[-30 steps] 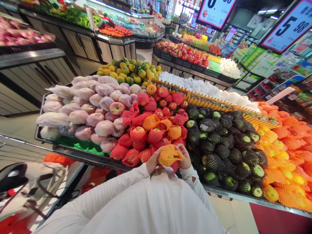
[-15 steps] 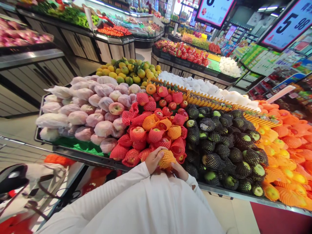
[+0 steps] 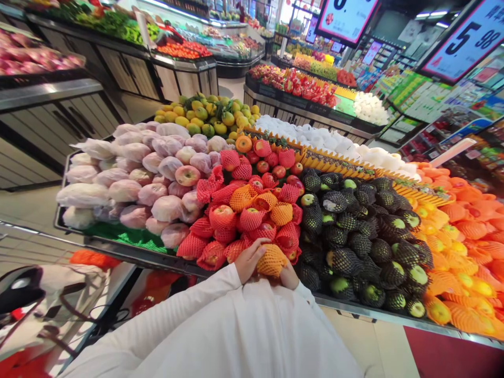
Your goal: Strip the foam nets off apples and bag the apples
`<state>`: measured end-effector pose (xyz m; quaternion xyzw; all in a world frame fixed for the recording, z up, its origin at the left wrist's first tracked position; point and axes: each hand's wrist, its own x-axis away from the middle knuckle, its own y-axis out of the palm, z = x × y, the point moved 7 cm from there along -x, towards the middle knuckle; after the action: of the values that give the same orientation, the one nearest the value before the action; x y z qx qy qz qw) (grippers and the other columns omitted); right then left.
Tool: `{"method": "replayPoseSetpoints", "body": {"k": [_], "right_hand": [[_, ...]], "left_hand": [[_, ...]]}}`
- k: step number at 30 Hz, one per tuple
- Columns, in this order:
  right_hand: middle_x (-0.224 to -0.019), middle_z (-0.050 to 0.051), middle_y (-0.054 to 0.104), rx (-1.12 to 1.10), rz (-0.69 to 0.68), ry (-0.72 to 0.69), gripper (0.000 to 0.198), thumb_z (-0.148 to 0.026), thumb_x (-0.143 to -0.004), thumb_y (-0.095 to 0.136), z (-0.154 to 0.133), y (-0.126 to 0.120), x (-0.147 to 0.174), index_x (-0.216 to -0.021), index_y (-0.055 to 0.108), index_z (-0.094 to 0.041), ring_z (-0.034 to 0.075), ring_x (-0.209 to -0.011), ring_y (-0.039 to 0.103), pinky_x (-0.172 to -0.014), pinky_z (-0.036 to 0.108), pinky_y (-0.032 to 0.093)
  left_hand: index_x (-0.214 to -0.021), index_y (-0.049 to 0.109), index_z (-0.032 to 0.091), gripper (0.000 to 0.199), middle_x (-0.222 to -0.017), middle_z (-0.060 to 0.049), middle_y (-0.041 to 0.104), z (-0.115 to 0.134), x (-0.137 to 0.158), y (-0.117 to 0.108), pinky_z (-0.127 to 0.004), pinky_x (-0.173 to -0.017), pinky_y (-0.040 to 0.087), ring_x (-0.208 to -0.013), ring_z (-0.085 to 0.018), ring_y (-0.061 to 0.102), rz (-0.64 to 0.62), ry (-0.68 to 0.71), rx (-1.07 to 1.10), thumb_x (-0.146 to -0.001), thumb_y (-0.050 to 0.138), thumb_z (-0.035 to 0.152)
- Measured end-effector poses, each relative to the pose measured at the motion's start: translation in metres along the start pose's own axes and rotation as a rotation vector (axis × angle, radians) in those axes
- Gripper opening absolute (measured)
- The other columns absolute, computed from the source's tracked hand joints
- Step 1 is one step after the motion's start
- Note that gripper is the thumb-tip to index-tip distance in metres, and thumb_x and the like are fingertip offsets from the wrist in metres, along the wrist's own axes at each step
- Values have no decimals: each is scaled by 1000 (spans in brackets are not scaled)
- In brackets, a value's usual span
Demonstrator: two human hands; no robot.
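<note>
Close to my body, at the front edge of the display, I hold a round fruit in an orange foam net (image 3: 271,260). The net covers it, so its kind does not show. My left hand (image 3: 249,261) is curled against its left side, thumb and fingers on the net. My right hand (image 3: 290,277) is closed around the lower right side, with its fingertips hidden behind the fruit. Just beyond lie red apples in red foam nets (image 3: 222,216), a few of them in orange nets (image 3: 282,213).
Bagged pinkish fruit (image 3: 167,208) fills the left of the stand. Green fruit in black nets (image 3: 359,244) lies to the right, with orange-netted fruit (image 3: 439,310) further over. A shopping cart (image 3: 59,294) holding bags stands at lower left. Price screens (image 3: 464,47) hang overhead.
My right hand has shifted lower and further behind the netted fruit, its fingers now less visible. More of the orange net shows between my hands. My left hand has barely moved.
</note>
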<state>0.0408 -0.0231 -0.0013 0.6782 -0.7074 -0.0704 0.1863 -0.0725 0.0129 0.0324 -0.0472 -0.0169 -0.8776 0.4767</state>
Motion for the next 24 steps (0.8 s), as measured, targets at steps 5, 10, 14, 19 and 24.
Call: {"method": "replayPoseSetpoints", "body": {"k": [5,10,14,19,24], "right_hand": [[-112,7,72,-33,139,-9,46,-29,-63,80,4,-22,-3,-107,67,-22,27,-103,67,-99,47,49],[-110,7,73,-41,257,-2,46,-29,-57,82,7,-34,-3,-100,69,-22,27,-103,66,-100,48,48],[-102,5,74,-77,262,21,48,-34,-60,83,5,-28,0,-104,67,-22,25,-98,68,-96,45,51],[-100,6,75,-163,246,38,49,-36,-61,83,10,-23,4,-106,66,-22,26,-94,69,-91,45,53],[-100,6,74,-172,277,32,49,-38,-56,85,7,-26,4,-100,68,-22,27,-91,70,-90,46,53]], "left_hand": [[-107,46,18,39,-109,-12,50,22,2,-12,-44,-99,40,-108,-25,51,172,168,-311,-87,52,51],[-82,49,19,24,-100,-8,50,40,2,-9,-38,-95,40,-100,-21,51,131,280,-261,-91,51,42],[-81,45,20,35,-84,-2,51,24,-4,-22,-29,-78,42,-82,-16,51,245,176,84,-91,48,53],[-81,44,20,49,-65,6,42,-18,-16,-25,-22,-54,32,-57,-10,38,279,-68,462,-76,62,65],[-81,46,19,48,-67,5,47,-16,-17,-12,-21,-57,36,-60,-9,45,119,-107,573,-69,74,55]]}}
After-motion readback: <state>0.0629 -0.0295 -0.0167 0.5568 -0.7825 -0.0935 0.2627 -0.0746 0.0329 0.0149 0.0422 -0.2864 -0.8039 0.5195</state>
